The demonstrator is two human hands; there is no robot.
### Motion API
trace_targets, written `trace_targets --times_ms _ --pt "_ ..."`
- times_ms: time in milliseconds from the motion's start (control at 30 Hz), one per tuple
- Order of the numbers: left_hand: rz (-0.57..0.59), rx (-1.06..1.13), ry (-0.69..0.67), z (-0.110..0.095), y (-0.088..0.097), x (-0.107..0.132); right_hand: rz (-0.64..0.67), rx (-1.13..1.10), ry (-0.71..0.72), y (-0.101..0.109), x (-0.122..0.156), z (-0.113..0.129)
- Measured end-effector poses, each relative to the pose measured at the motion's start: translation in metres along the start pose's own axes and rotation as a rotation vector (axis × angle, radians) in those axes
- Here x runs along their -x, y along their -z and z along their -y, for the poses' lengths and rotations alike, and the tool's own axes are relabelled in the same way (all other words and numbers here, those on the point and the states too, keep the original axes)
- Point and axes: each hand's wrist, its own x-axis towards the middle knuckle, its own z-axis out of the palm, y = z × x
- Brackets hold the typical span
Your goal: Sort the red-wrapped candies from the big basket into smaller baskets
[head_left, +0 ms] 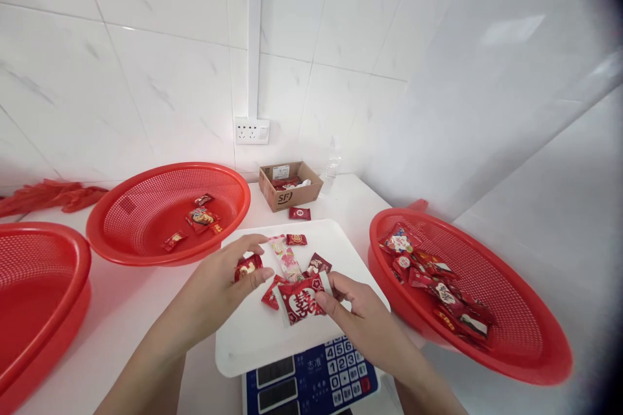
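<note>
My right hand (355, 311) pinches the right end of a red-and-white candy packet (302, 299) with a large character on its front, above the white tray (263, 350) of a scale. Over the tray's left side, the fingers and thumb of my left hand (233, 275) curl around a small red candy packet (248, 267). Between the hands lie a pink floral packet (286, 259), a dark red packet (318, 264) and a small red candy (296, 239). Another red packet (272, 294) is partly hidden behind the large one.
A red basket (525, 311) at right holds several candy packets. The left-back basket (160, 175) has a few; another basket (43, 298) stands at far left. Behind the tray are a cardboard box (296, 196), a red packet (300, 213) and a clear bottle (332, 162). The scale's keypad (316, 369) faces me.
</note>
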Motion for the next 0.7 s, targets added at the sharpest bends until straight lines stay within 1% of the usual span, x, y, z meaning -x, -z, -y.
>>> trace_targets --times_ms 67,100,167,233,300,367,433,500,600,700 --pt "-0.059 -0.031 0.008 0.002 0.001 -0.001 0.031 0.073 -0.032 0.002 0.002 -0.008" --pt "-0.066 -0.043 -0.001 0.002 0.001 0.0 0.017 0.11 -0.039 0.002 0.003 -0.012" --pt "-0.05 -0.063 -0.048 0.0 -0.001 0.0 -0.051 0.158 -0.032 0.0 0.005 -0.017" --pt "-0.013 -0.064 -0.105 -0.002 -0.002 0.001 -0.085 0.169 0.018 -0.004 0.007 -0.018" --pt "0.024 -0.054 -0.14 -0.004 -0.004 0.001 -0.04 0.18 0.128 -0.007 0.01 -0.015" --pt "0.035 -0.045 -0.149 -0.005 -0.005 0.0 0.056 0.214 0.233 -0.009 0.012 -0.009" --pt "0.029 -0.04 -0.157 -0.004 -0.005 0.0 0.131 0.256 0.277 -0.012 0.011 -0.004" --pt "0.024 -0.039 -0.168 -0.004 -0.006 -0.001 0.135 0.291 0.259 -0.013 0.008 -0.004" --pt "0.016 -0.043 -0.18 -0.003 -0.007 0.0 0.053 0.304 0.214 -0.014 0.004 -0.009" --pt "0.019 -0.006 -0.163 -0.004 -0.007 0.003 0.01 0.176 0.147 -0.014 0.007 -0.013"
